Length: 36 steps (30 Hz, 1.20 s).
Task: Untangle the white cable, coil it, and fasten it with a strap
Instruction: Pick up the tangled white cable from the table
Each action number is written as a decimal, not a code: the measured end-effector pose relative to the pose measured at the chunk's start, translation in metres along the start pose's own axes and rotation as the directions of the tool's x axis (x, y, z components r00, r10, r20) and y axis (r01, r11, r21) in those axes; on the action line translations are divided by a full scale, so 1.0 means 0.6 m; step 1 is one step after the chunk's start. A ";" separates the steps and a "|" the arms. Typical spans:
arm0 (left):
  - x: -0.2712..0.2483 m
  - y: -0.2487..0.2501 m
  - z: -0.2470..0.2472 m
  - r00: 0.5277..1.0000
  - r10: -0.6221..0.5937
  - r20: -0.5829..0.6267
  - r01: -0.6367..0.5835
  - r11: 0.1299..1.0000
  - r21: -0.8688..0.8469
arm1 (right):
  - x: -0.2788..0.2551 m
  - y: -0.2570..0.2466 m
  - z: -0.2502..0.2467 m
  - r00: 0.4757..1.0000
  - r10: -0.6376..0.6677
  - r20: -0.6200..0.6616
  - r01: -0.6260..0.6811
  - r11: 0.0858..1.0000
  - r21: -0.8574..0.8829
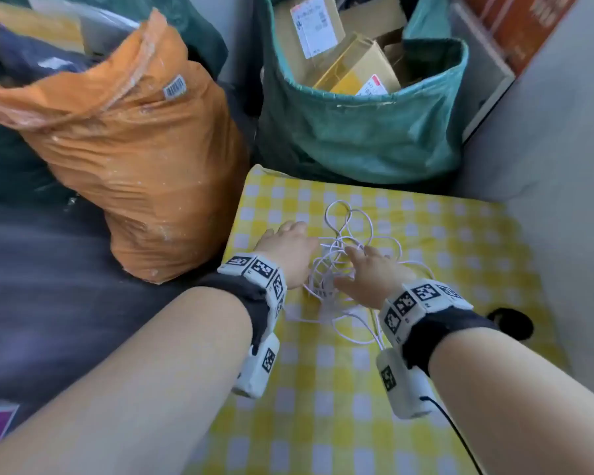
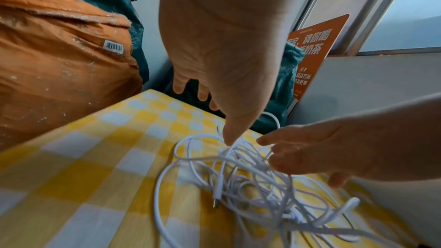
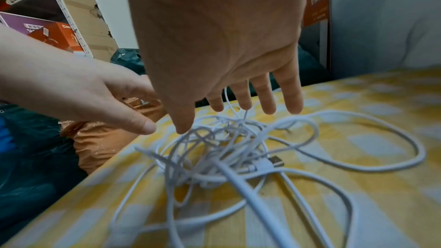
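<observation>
A tangled white cable (image 1: 345, 250) lies in loose loops on the yellow checked cloth (image 1: 443, 234). My left hand (image 1: 288, 241) hovers at its left side with fingers spread; in the left wrist view its thumb tip (image 2: 229, 140) touches the top strands of the cable (image 2: 238, 176). My right hand (image 1: 360, 265) hangs open over the pile. In the right wrist view its thumb (image 3: 183, 125) meets the cable (image 3: 226, 148) and a strand rises between two fingers. A USB plug (image 3: 274, 161) lies in the tangle. A black looped thing (image 1: 511, 322), perhaps the strap, sits at the cloth's right edge.
An orange sack (image 1: 134, 149) stands close to the table's left edge. A green bag (image 1: 357, 142) holding cardboard boxes stands behind the far edge. A grey wall (image 1: 563, 149) closes the right side. A dark surface lies lower left.
</observation>
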<state>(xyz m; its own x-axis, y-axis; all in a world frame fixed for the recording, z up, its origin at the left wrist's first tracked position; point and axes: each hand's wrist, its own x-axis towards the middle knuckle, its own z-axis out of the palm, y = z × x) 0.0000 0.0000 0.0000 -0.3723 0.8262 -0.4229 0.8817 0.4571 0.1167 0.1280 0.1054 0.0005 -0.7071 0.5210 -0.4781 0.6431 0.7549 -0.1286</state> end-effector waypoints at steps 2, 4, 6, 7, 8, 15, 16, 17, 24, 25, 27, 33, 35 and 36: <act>0.023 -0.004 0.023 1.000 -0.015 0.010 0.015 0.999 -0.045 | 0.024 0.002 0.027 1.000 0.022 0.011 -0.023 0.999 0.025; 0.045 -0.009 0.042 1.000 -0.014 0.020 0.016 0.993 -0.120 | 0.044 0.002 0.045 0.999 0.015 0.034 -0.016 0.999 0.038; 0.065 -0.010 0.059 1.000 0.007 0.027 -0.002 0.986 -0.164 | 0.062 0.003 0.058 0.999 -0.013 0.035 0.012 1.000 0.027; 0.076 -0.011 0.066 1.000 0.014 0.022 -0.010 0.983 -0.182 | 0.071 0.008 0.062 0.999 -0.026 0.025 0.026 1.000 0.008; 0.083 -0.010 0.068 1.000 0.015 0.013 -0.012 0.981 -0.193 | 0.077 0.011 0.062 0.999 -0.037 0.019 0.037 0.999 -0.017; 0.113 -0.008 0.078 0.995 0.014 -0.099 -0.030 0.986 -0.161 | 0.090 0.029 0.061 0.993 -0.111 -0.048 0.109 0.993 -0.049; 0.115 -0.007 0.078 0.994 0.018 -0.106 -0.033 0.989 -0.145 | 0.089 0.028 0.059 0.992 -0.118 -0.050 0.115 0.992 -0.057; 0.116 -0.005 0.078 0.994 0.017 -0.109 -0.030 0.992 -0.119 | 0.087 0.026 0.058 0.991 -0.126 -0.049 0.122 0.990 -0.073; 0.084 0.008 0.085 0.981 0.000 -0.194 -0.018 0.996 -0.091 | 0.036 0.026 0.055 0.987 -0.150 -0.049 0.143 0.981 -0.132; 0.070 0.013 0.088 0.979 -0.009 -0.206 -0.018 0.992 -0.127 | 0.023 0.028 0.059 0.986 -0.151 -0.071 0.142 0.983 -0.118; 0.037 0.026 0.098 0.976 -0.018 -0.218 -0.027 0.980 -0.199 | -0.006 0.033 0.070 0.980 -0.153 -0.125 0.142 0.986 -0.093; -0.074 0.072 0.099 0.970 -0.030 -0.242 -0.070 0.915 -0.396 | -0.105 0.039 0.084 0.964 -0.159 -0.211 0.154 0.987 -0.042; -0.100 0.083 0.097 0.961 -0.055 -0.271 -0.083 0.879 -0.470 | -0.136 0.041 0.083 0.955 -0.162 -0.248 0.158 0.987 -0.033; -0.116 0.089 0.096 0.954 -0.068 -0.291 -0.090 0.863 -0.498 | -0.155 0.044 0.082 0.950 -0.164 -0.267 0.161 0.986 -0.033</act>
<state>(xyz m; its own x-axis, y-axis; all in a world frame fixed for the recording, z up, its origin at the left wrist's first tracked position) 0.0897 -0.0519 -0.0159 -0.4995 0.8532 -0.1500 0.6500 0.4836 0.5862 0.2255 0.0573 -0.0014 -0.8554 0.4773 -0.2013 0.5108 0.8417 -0.1749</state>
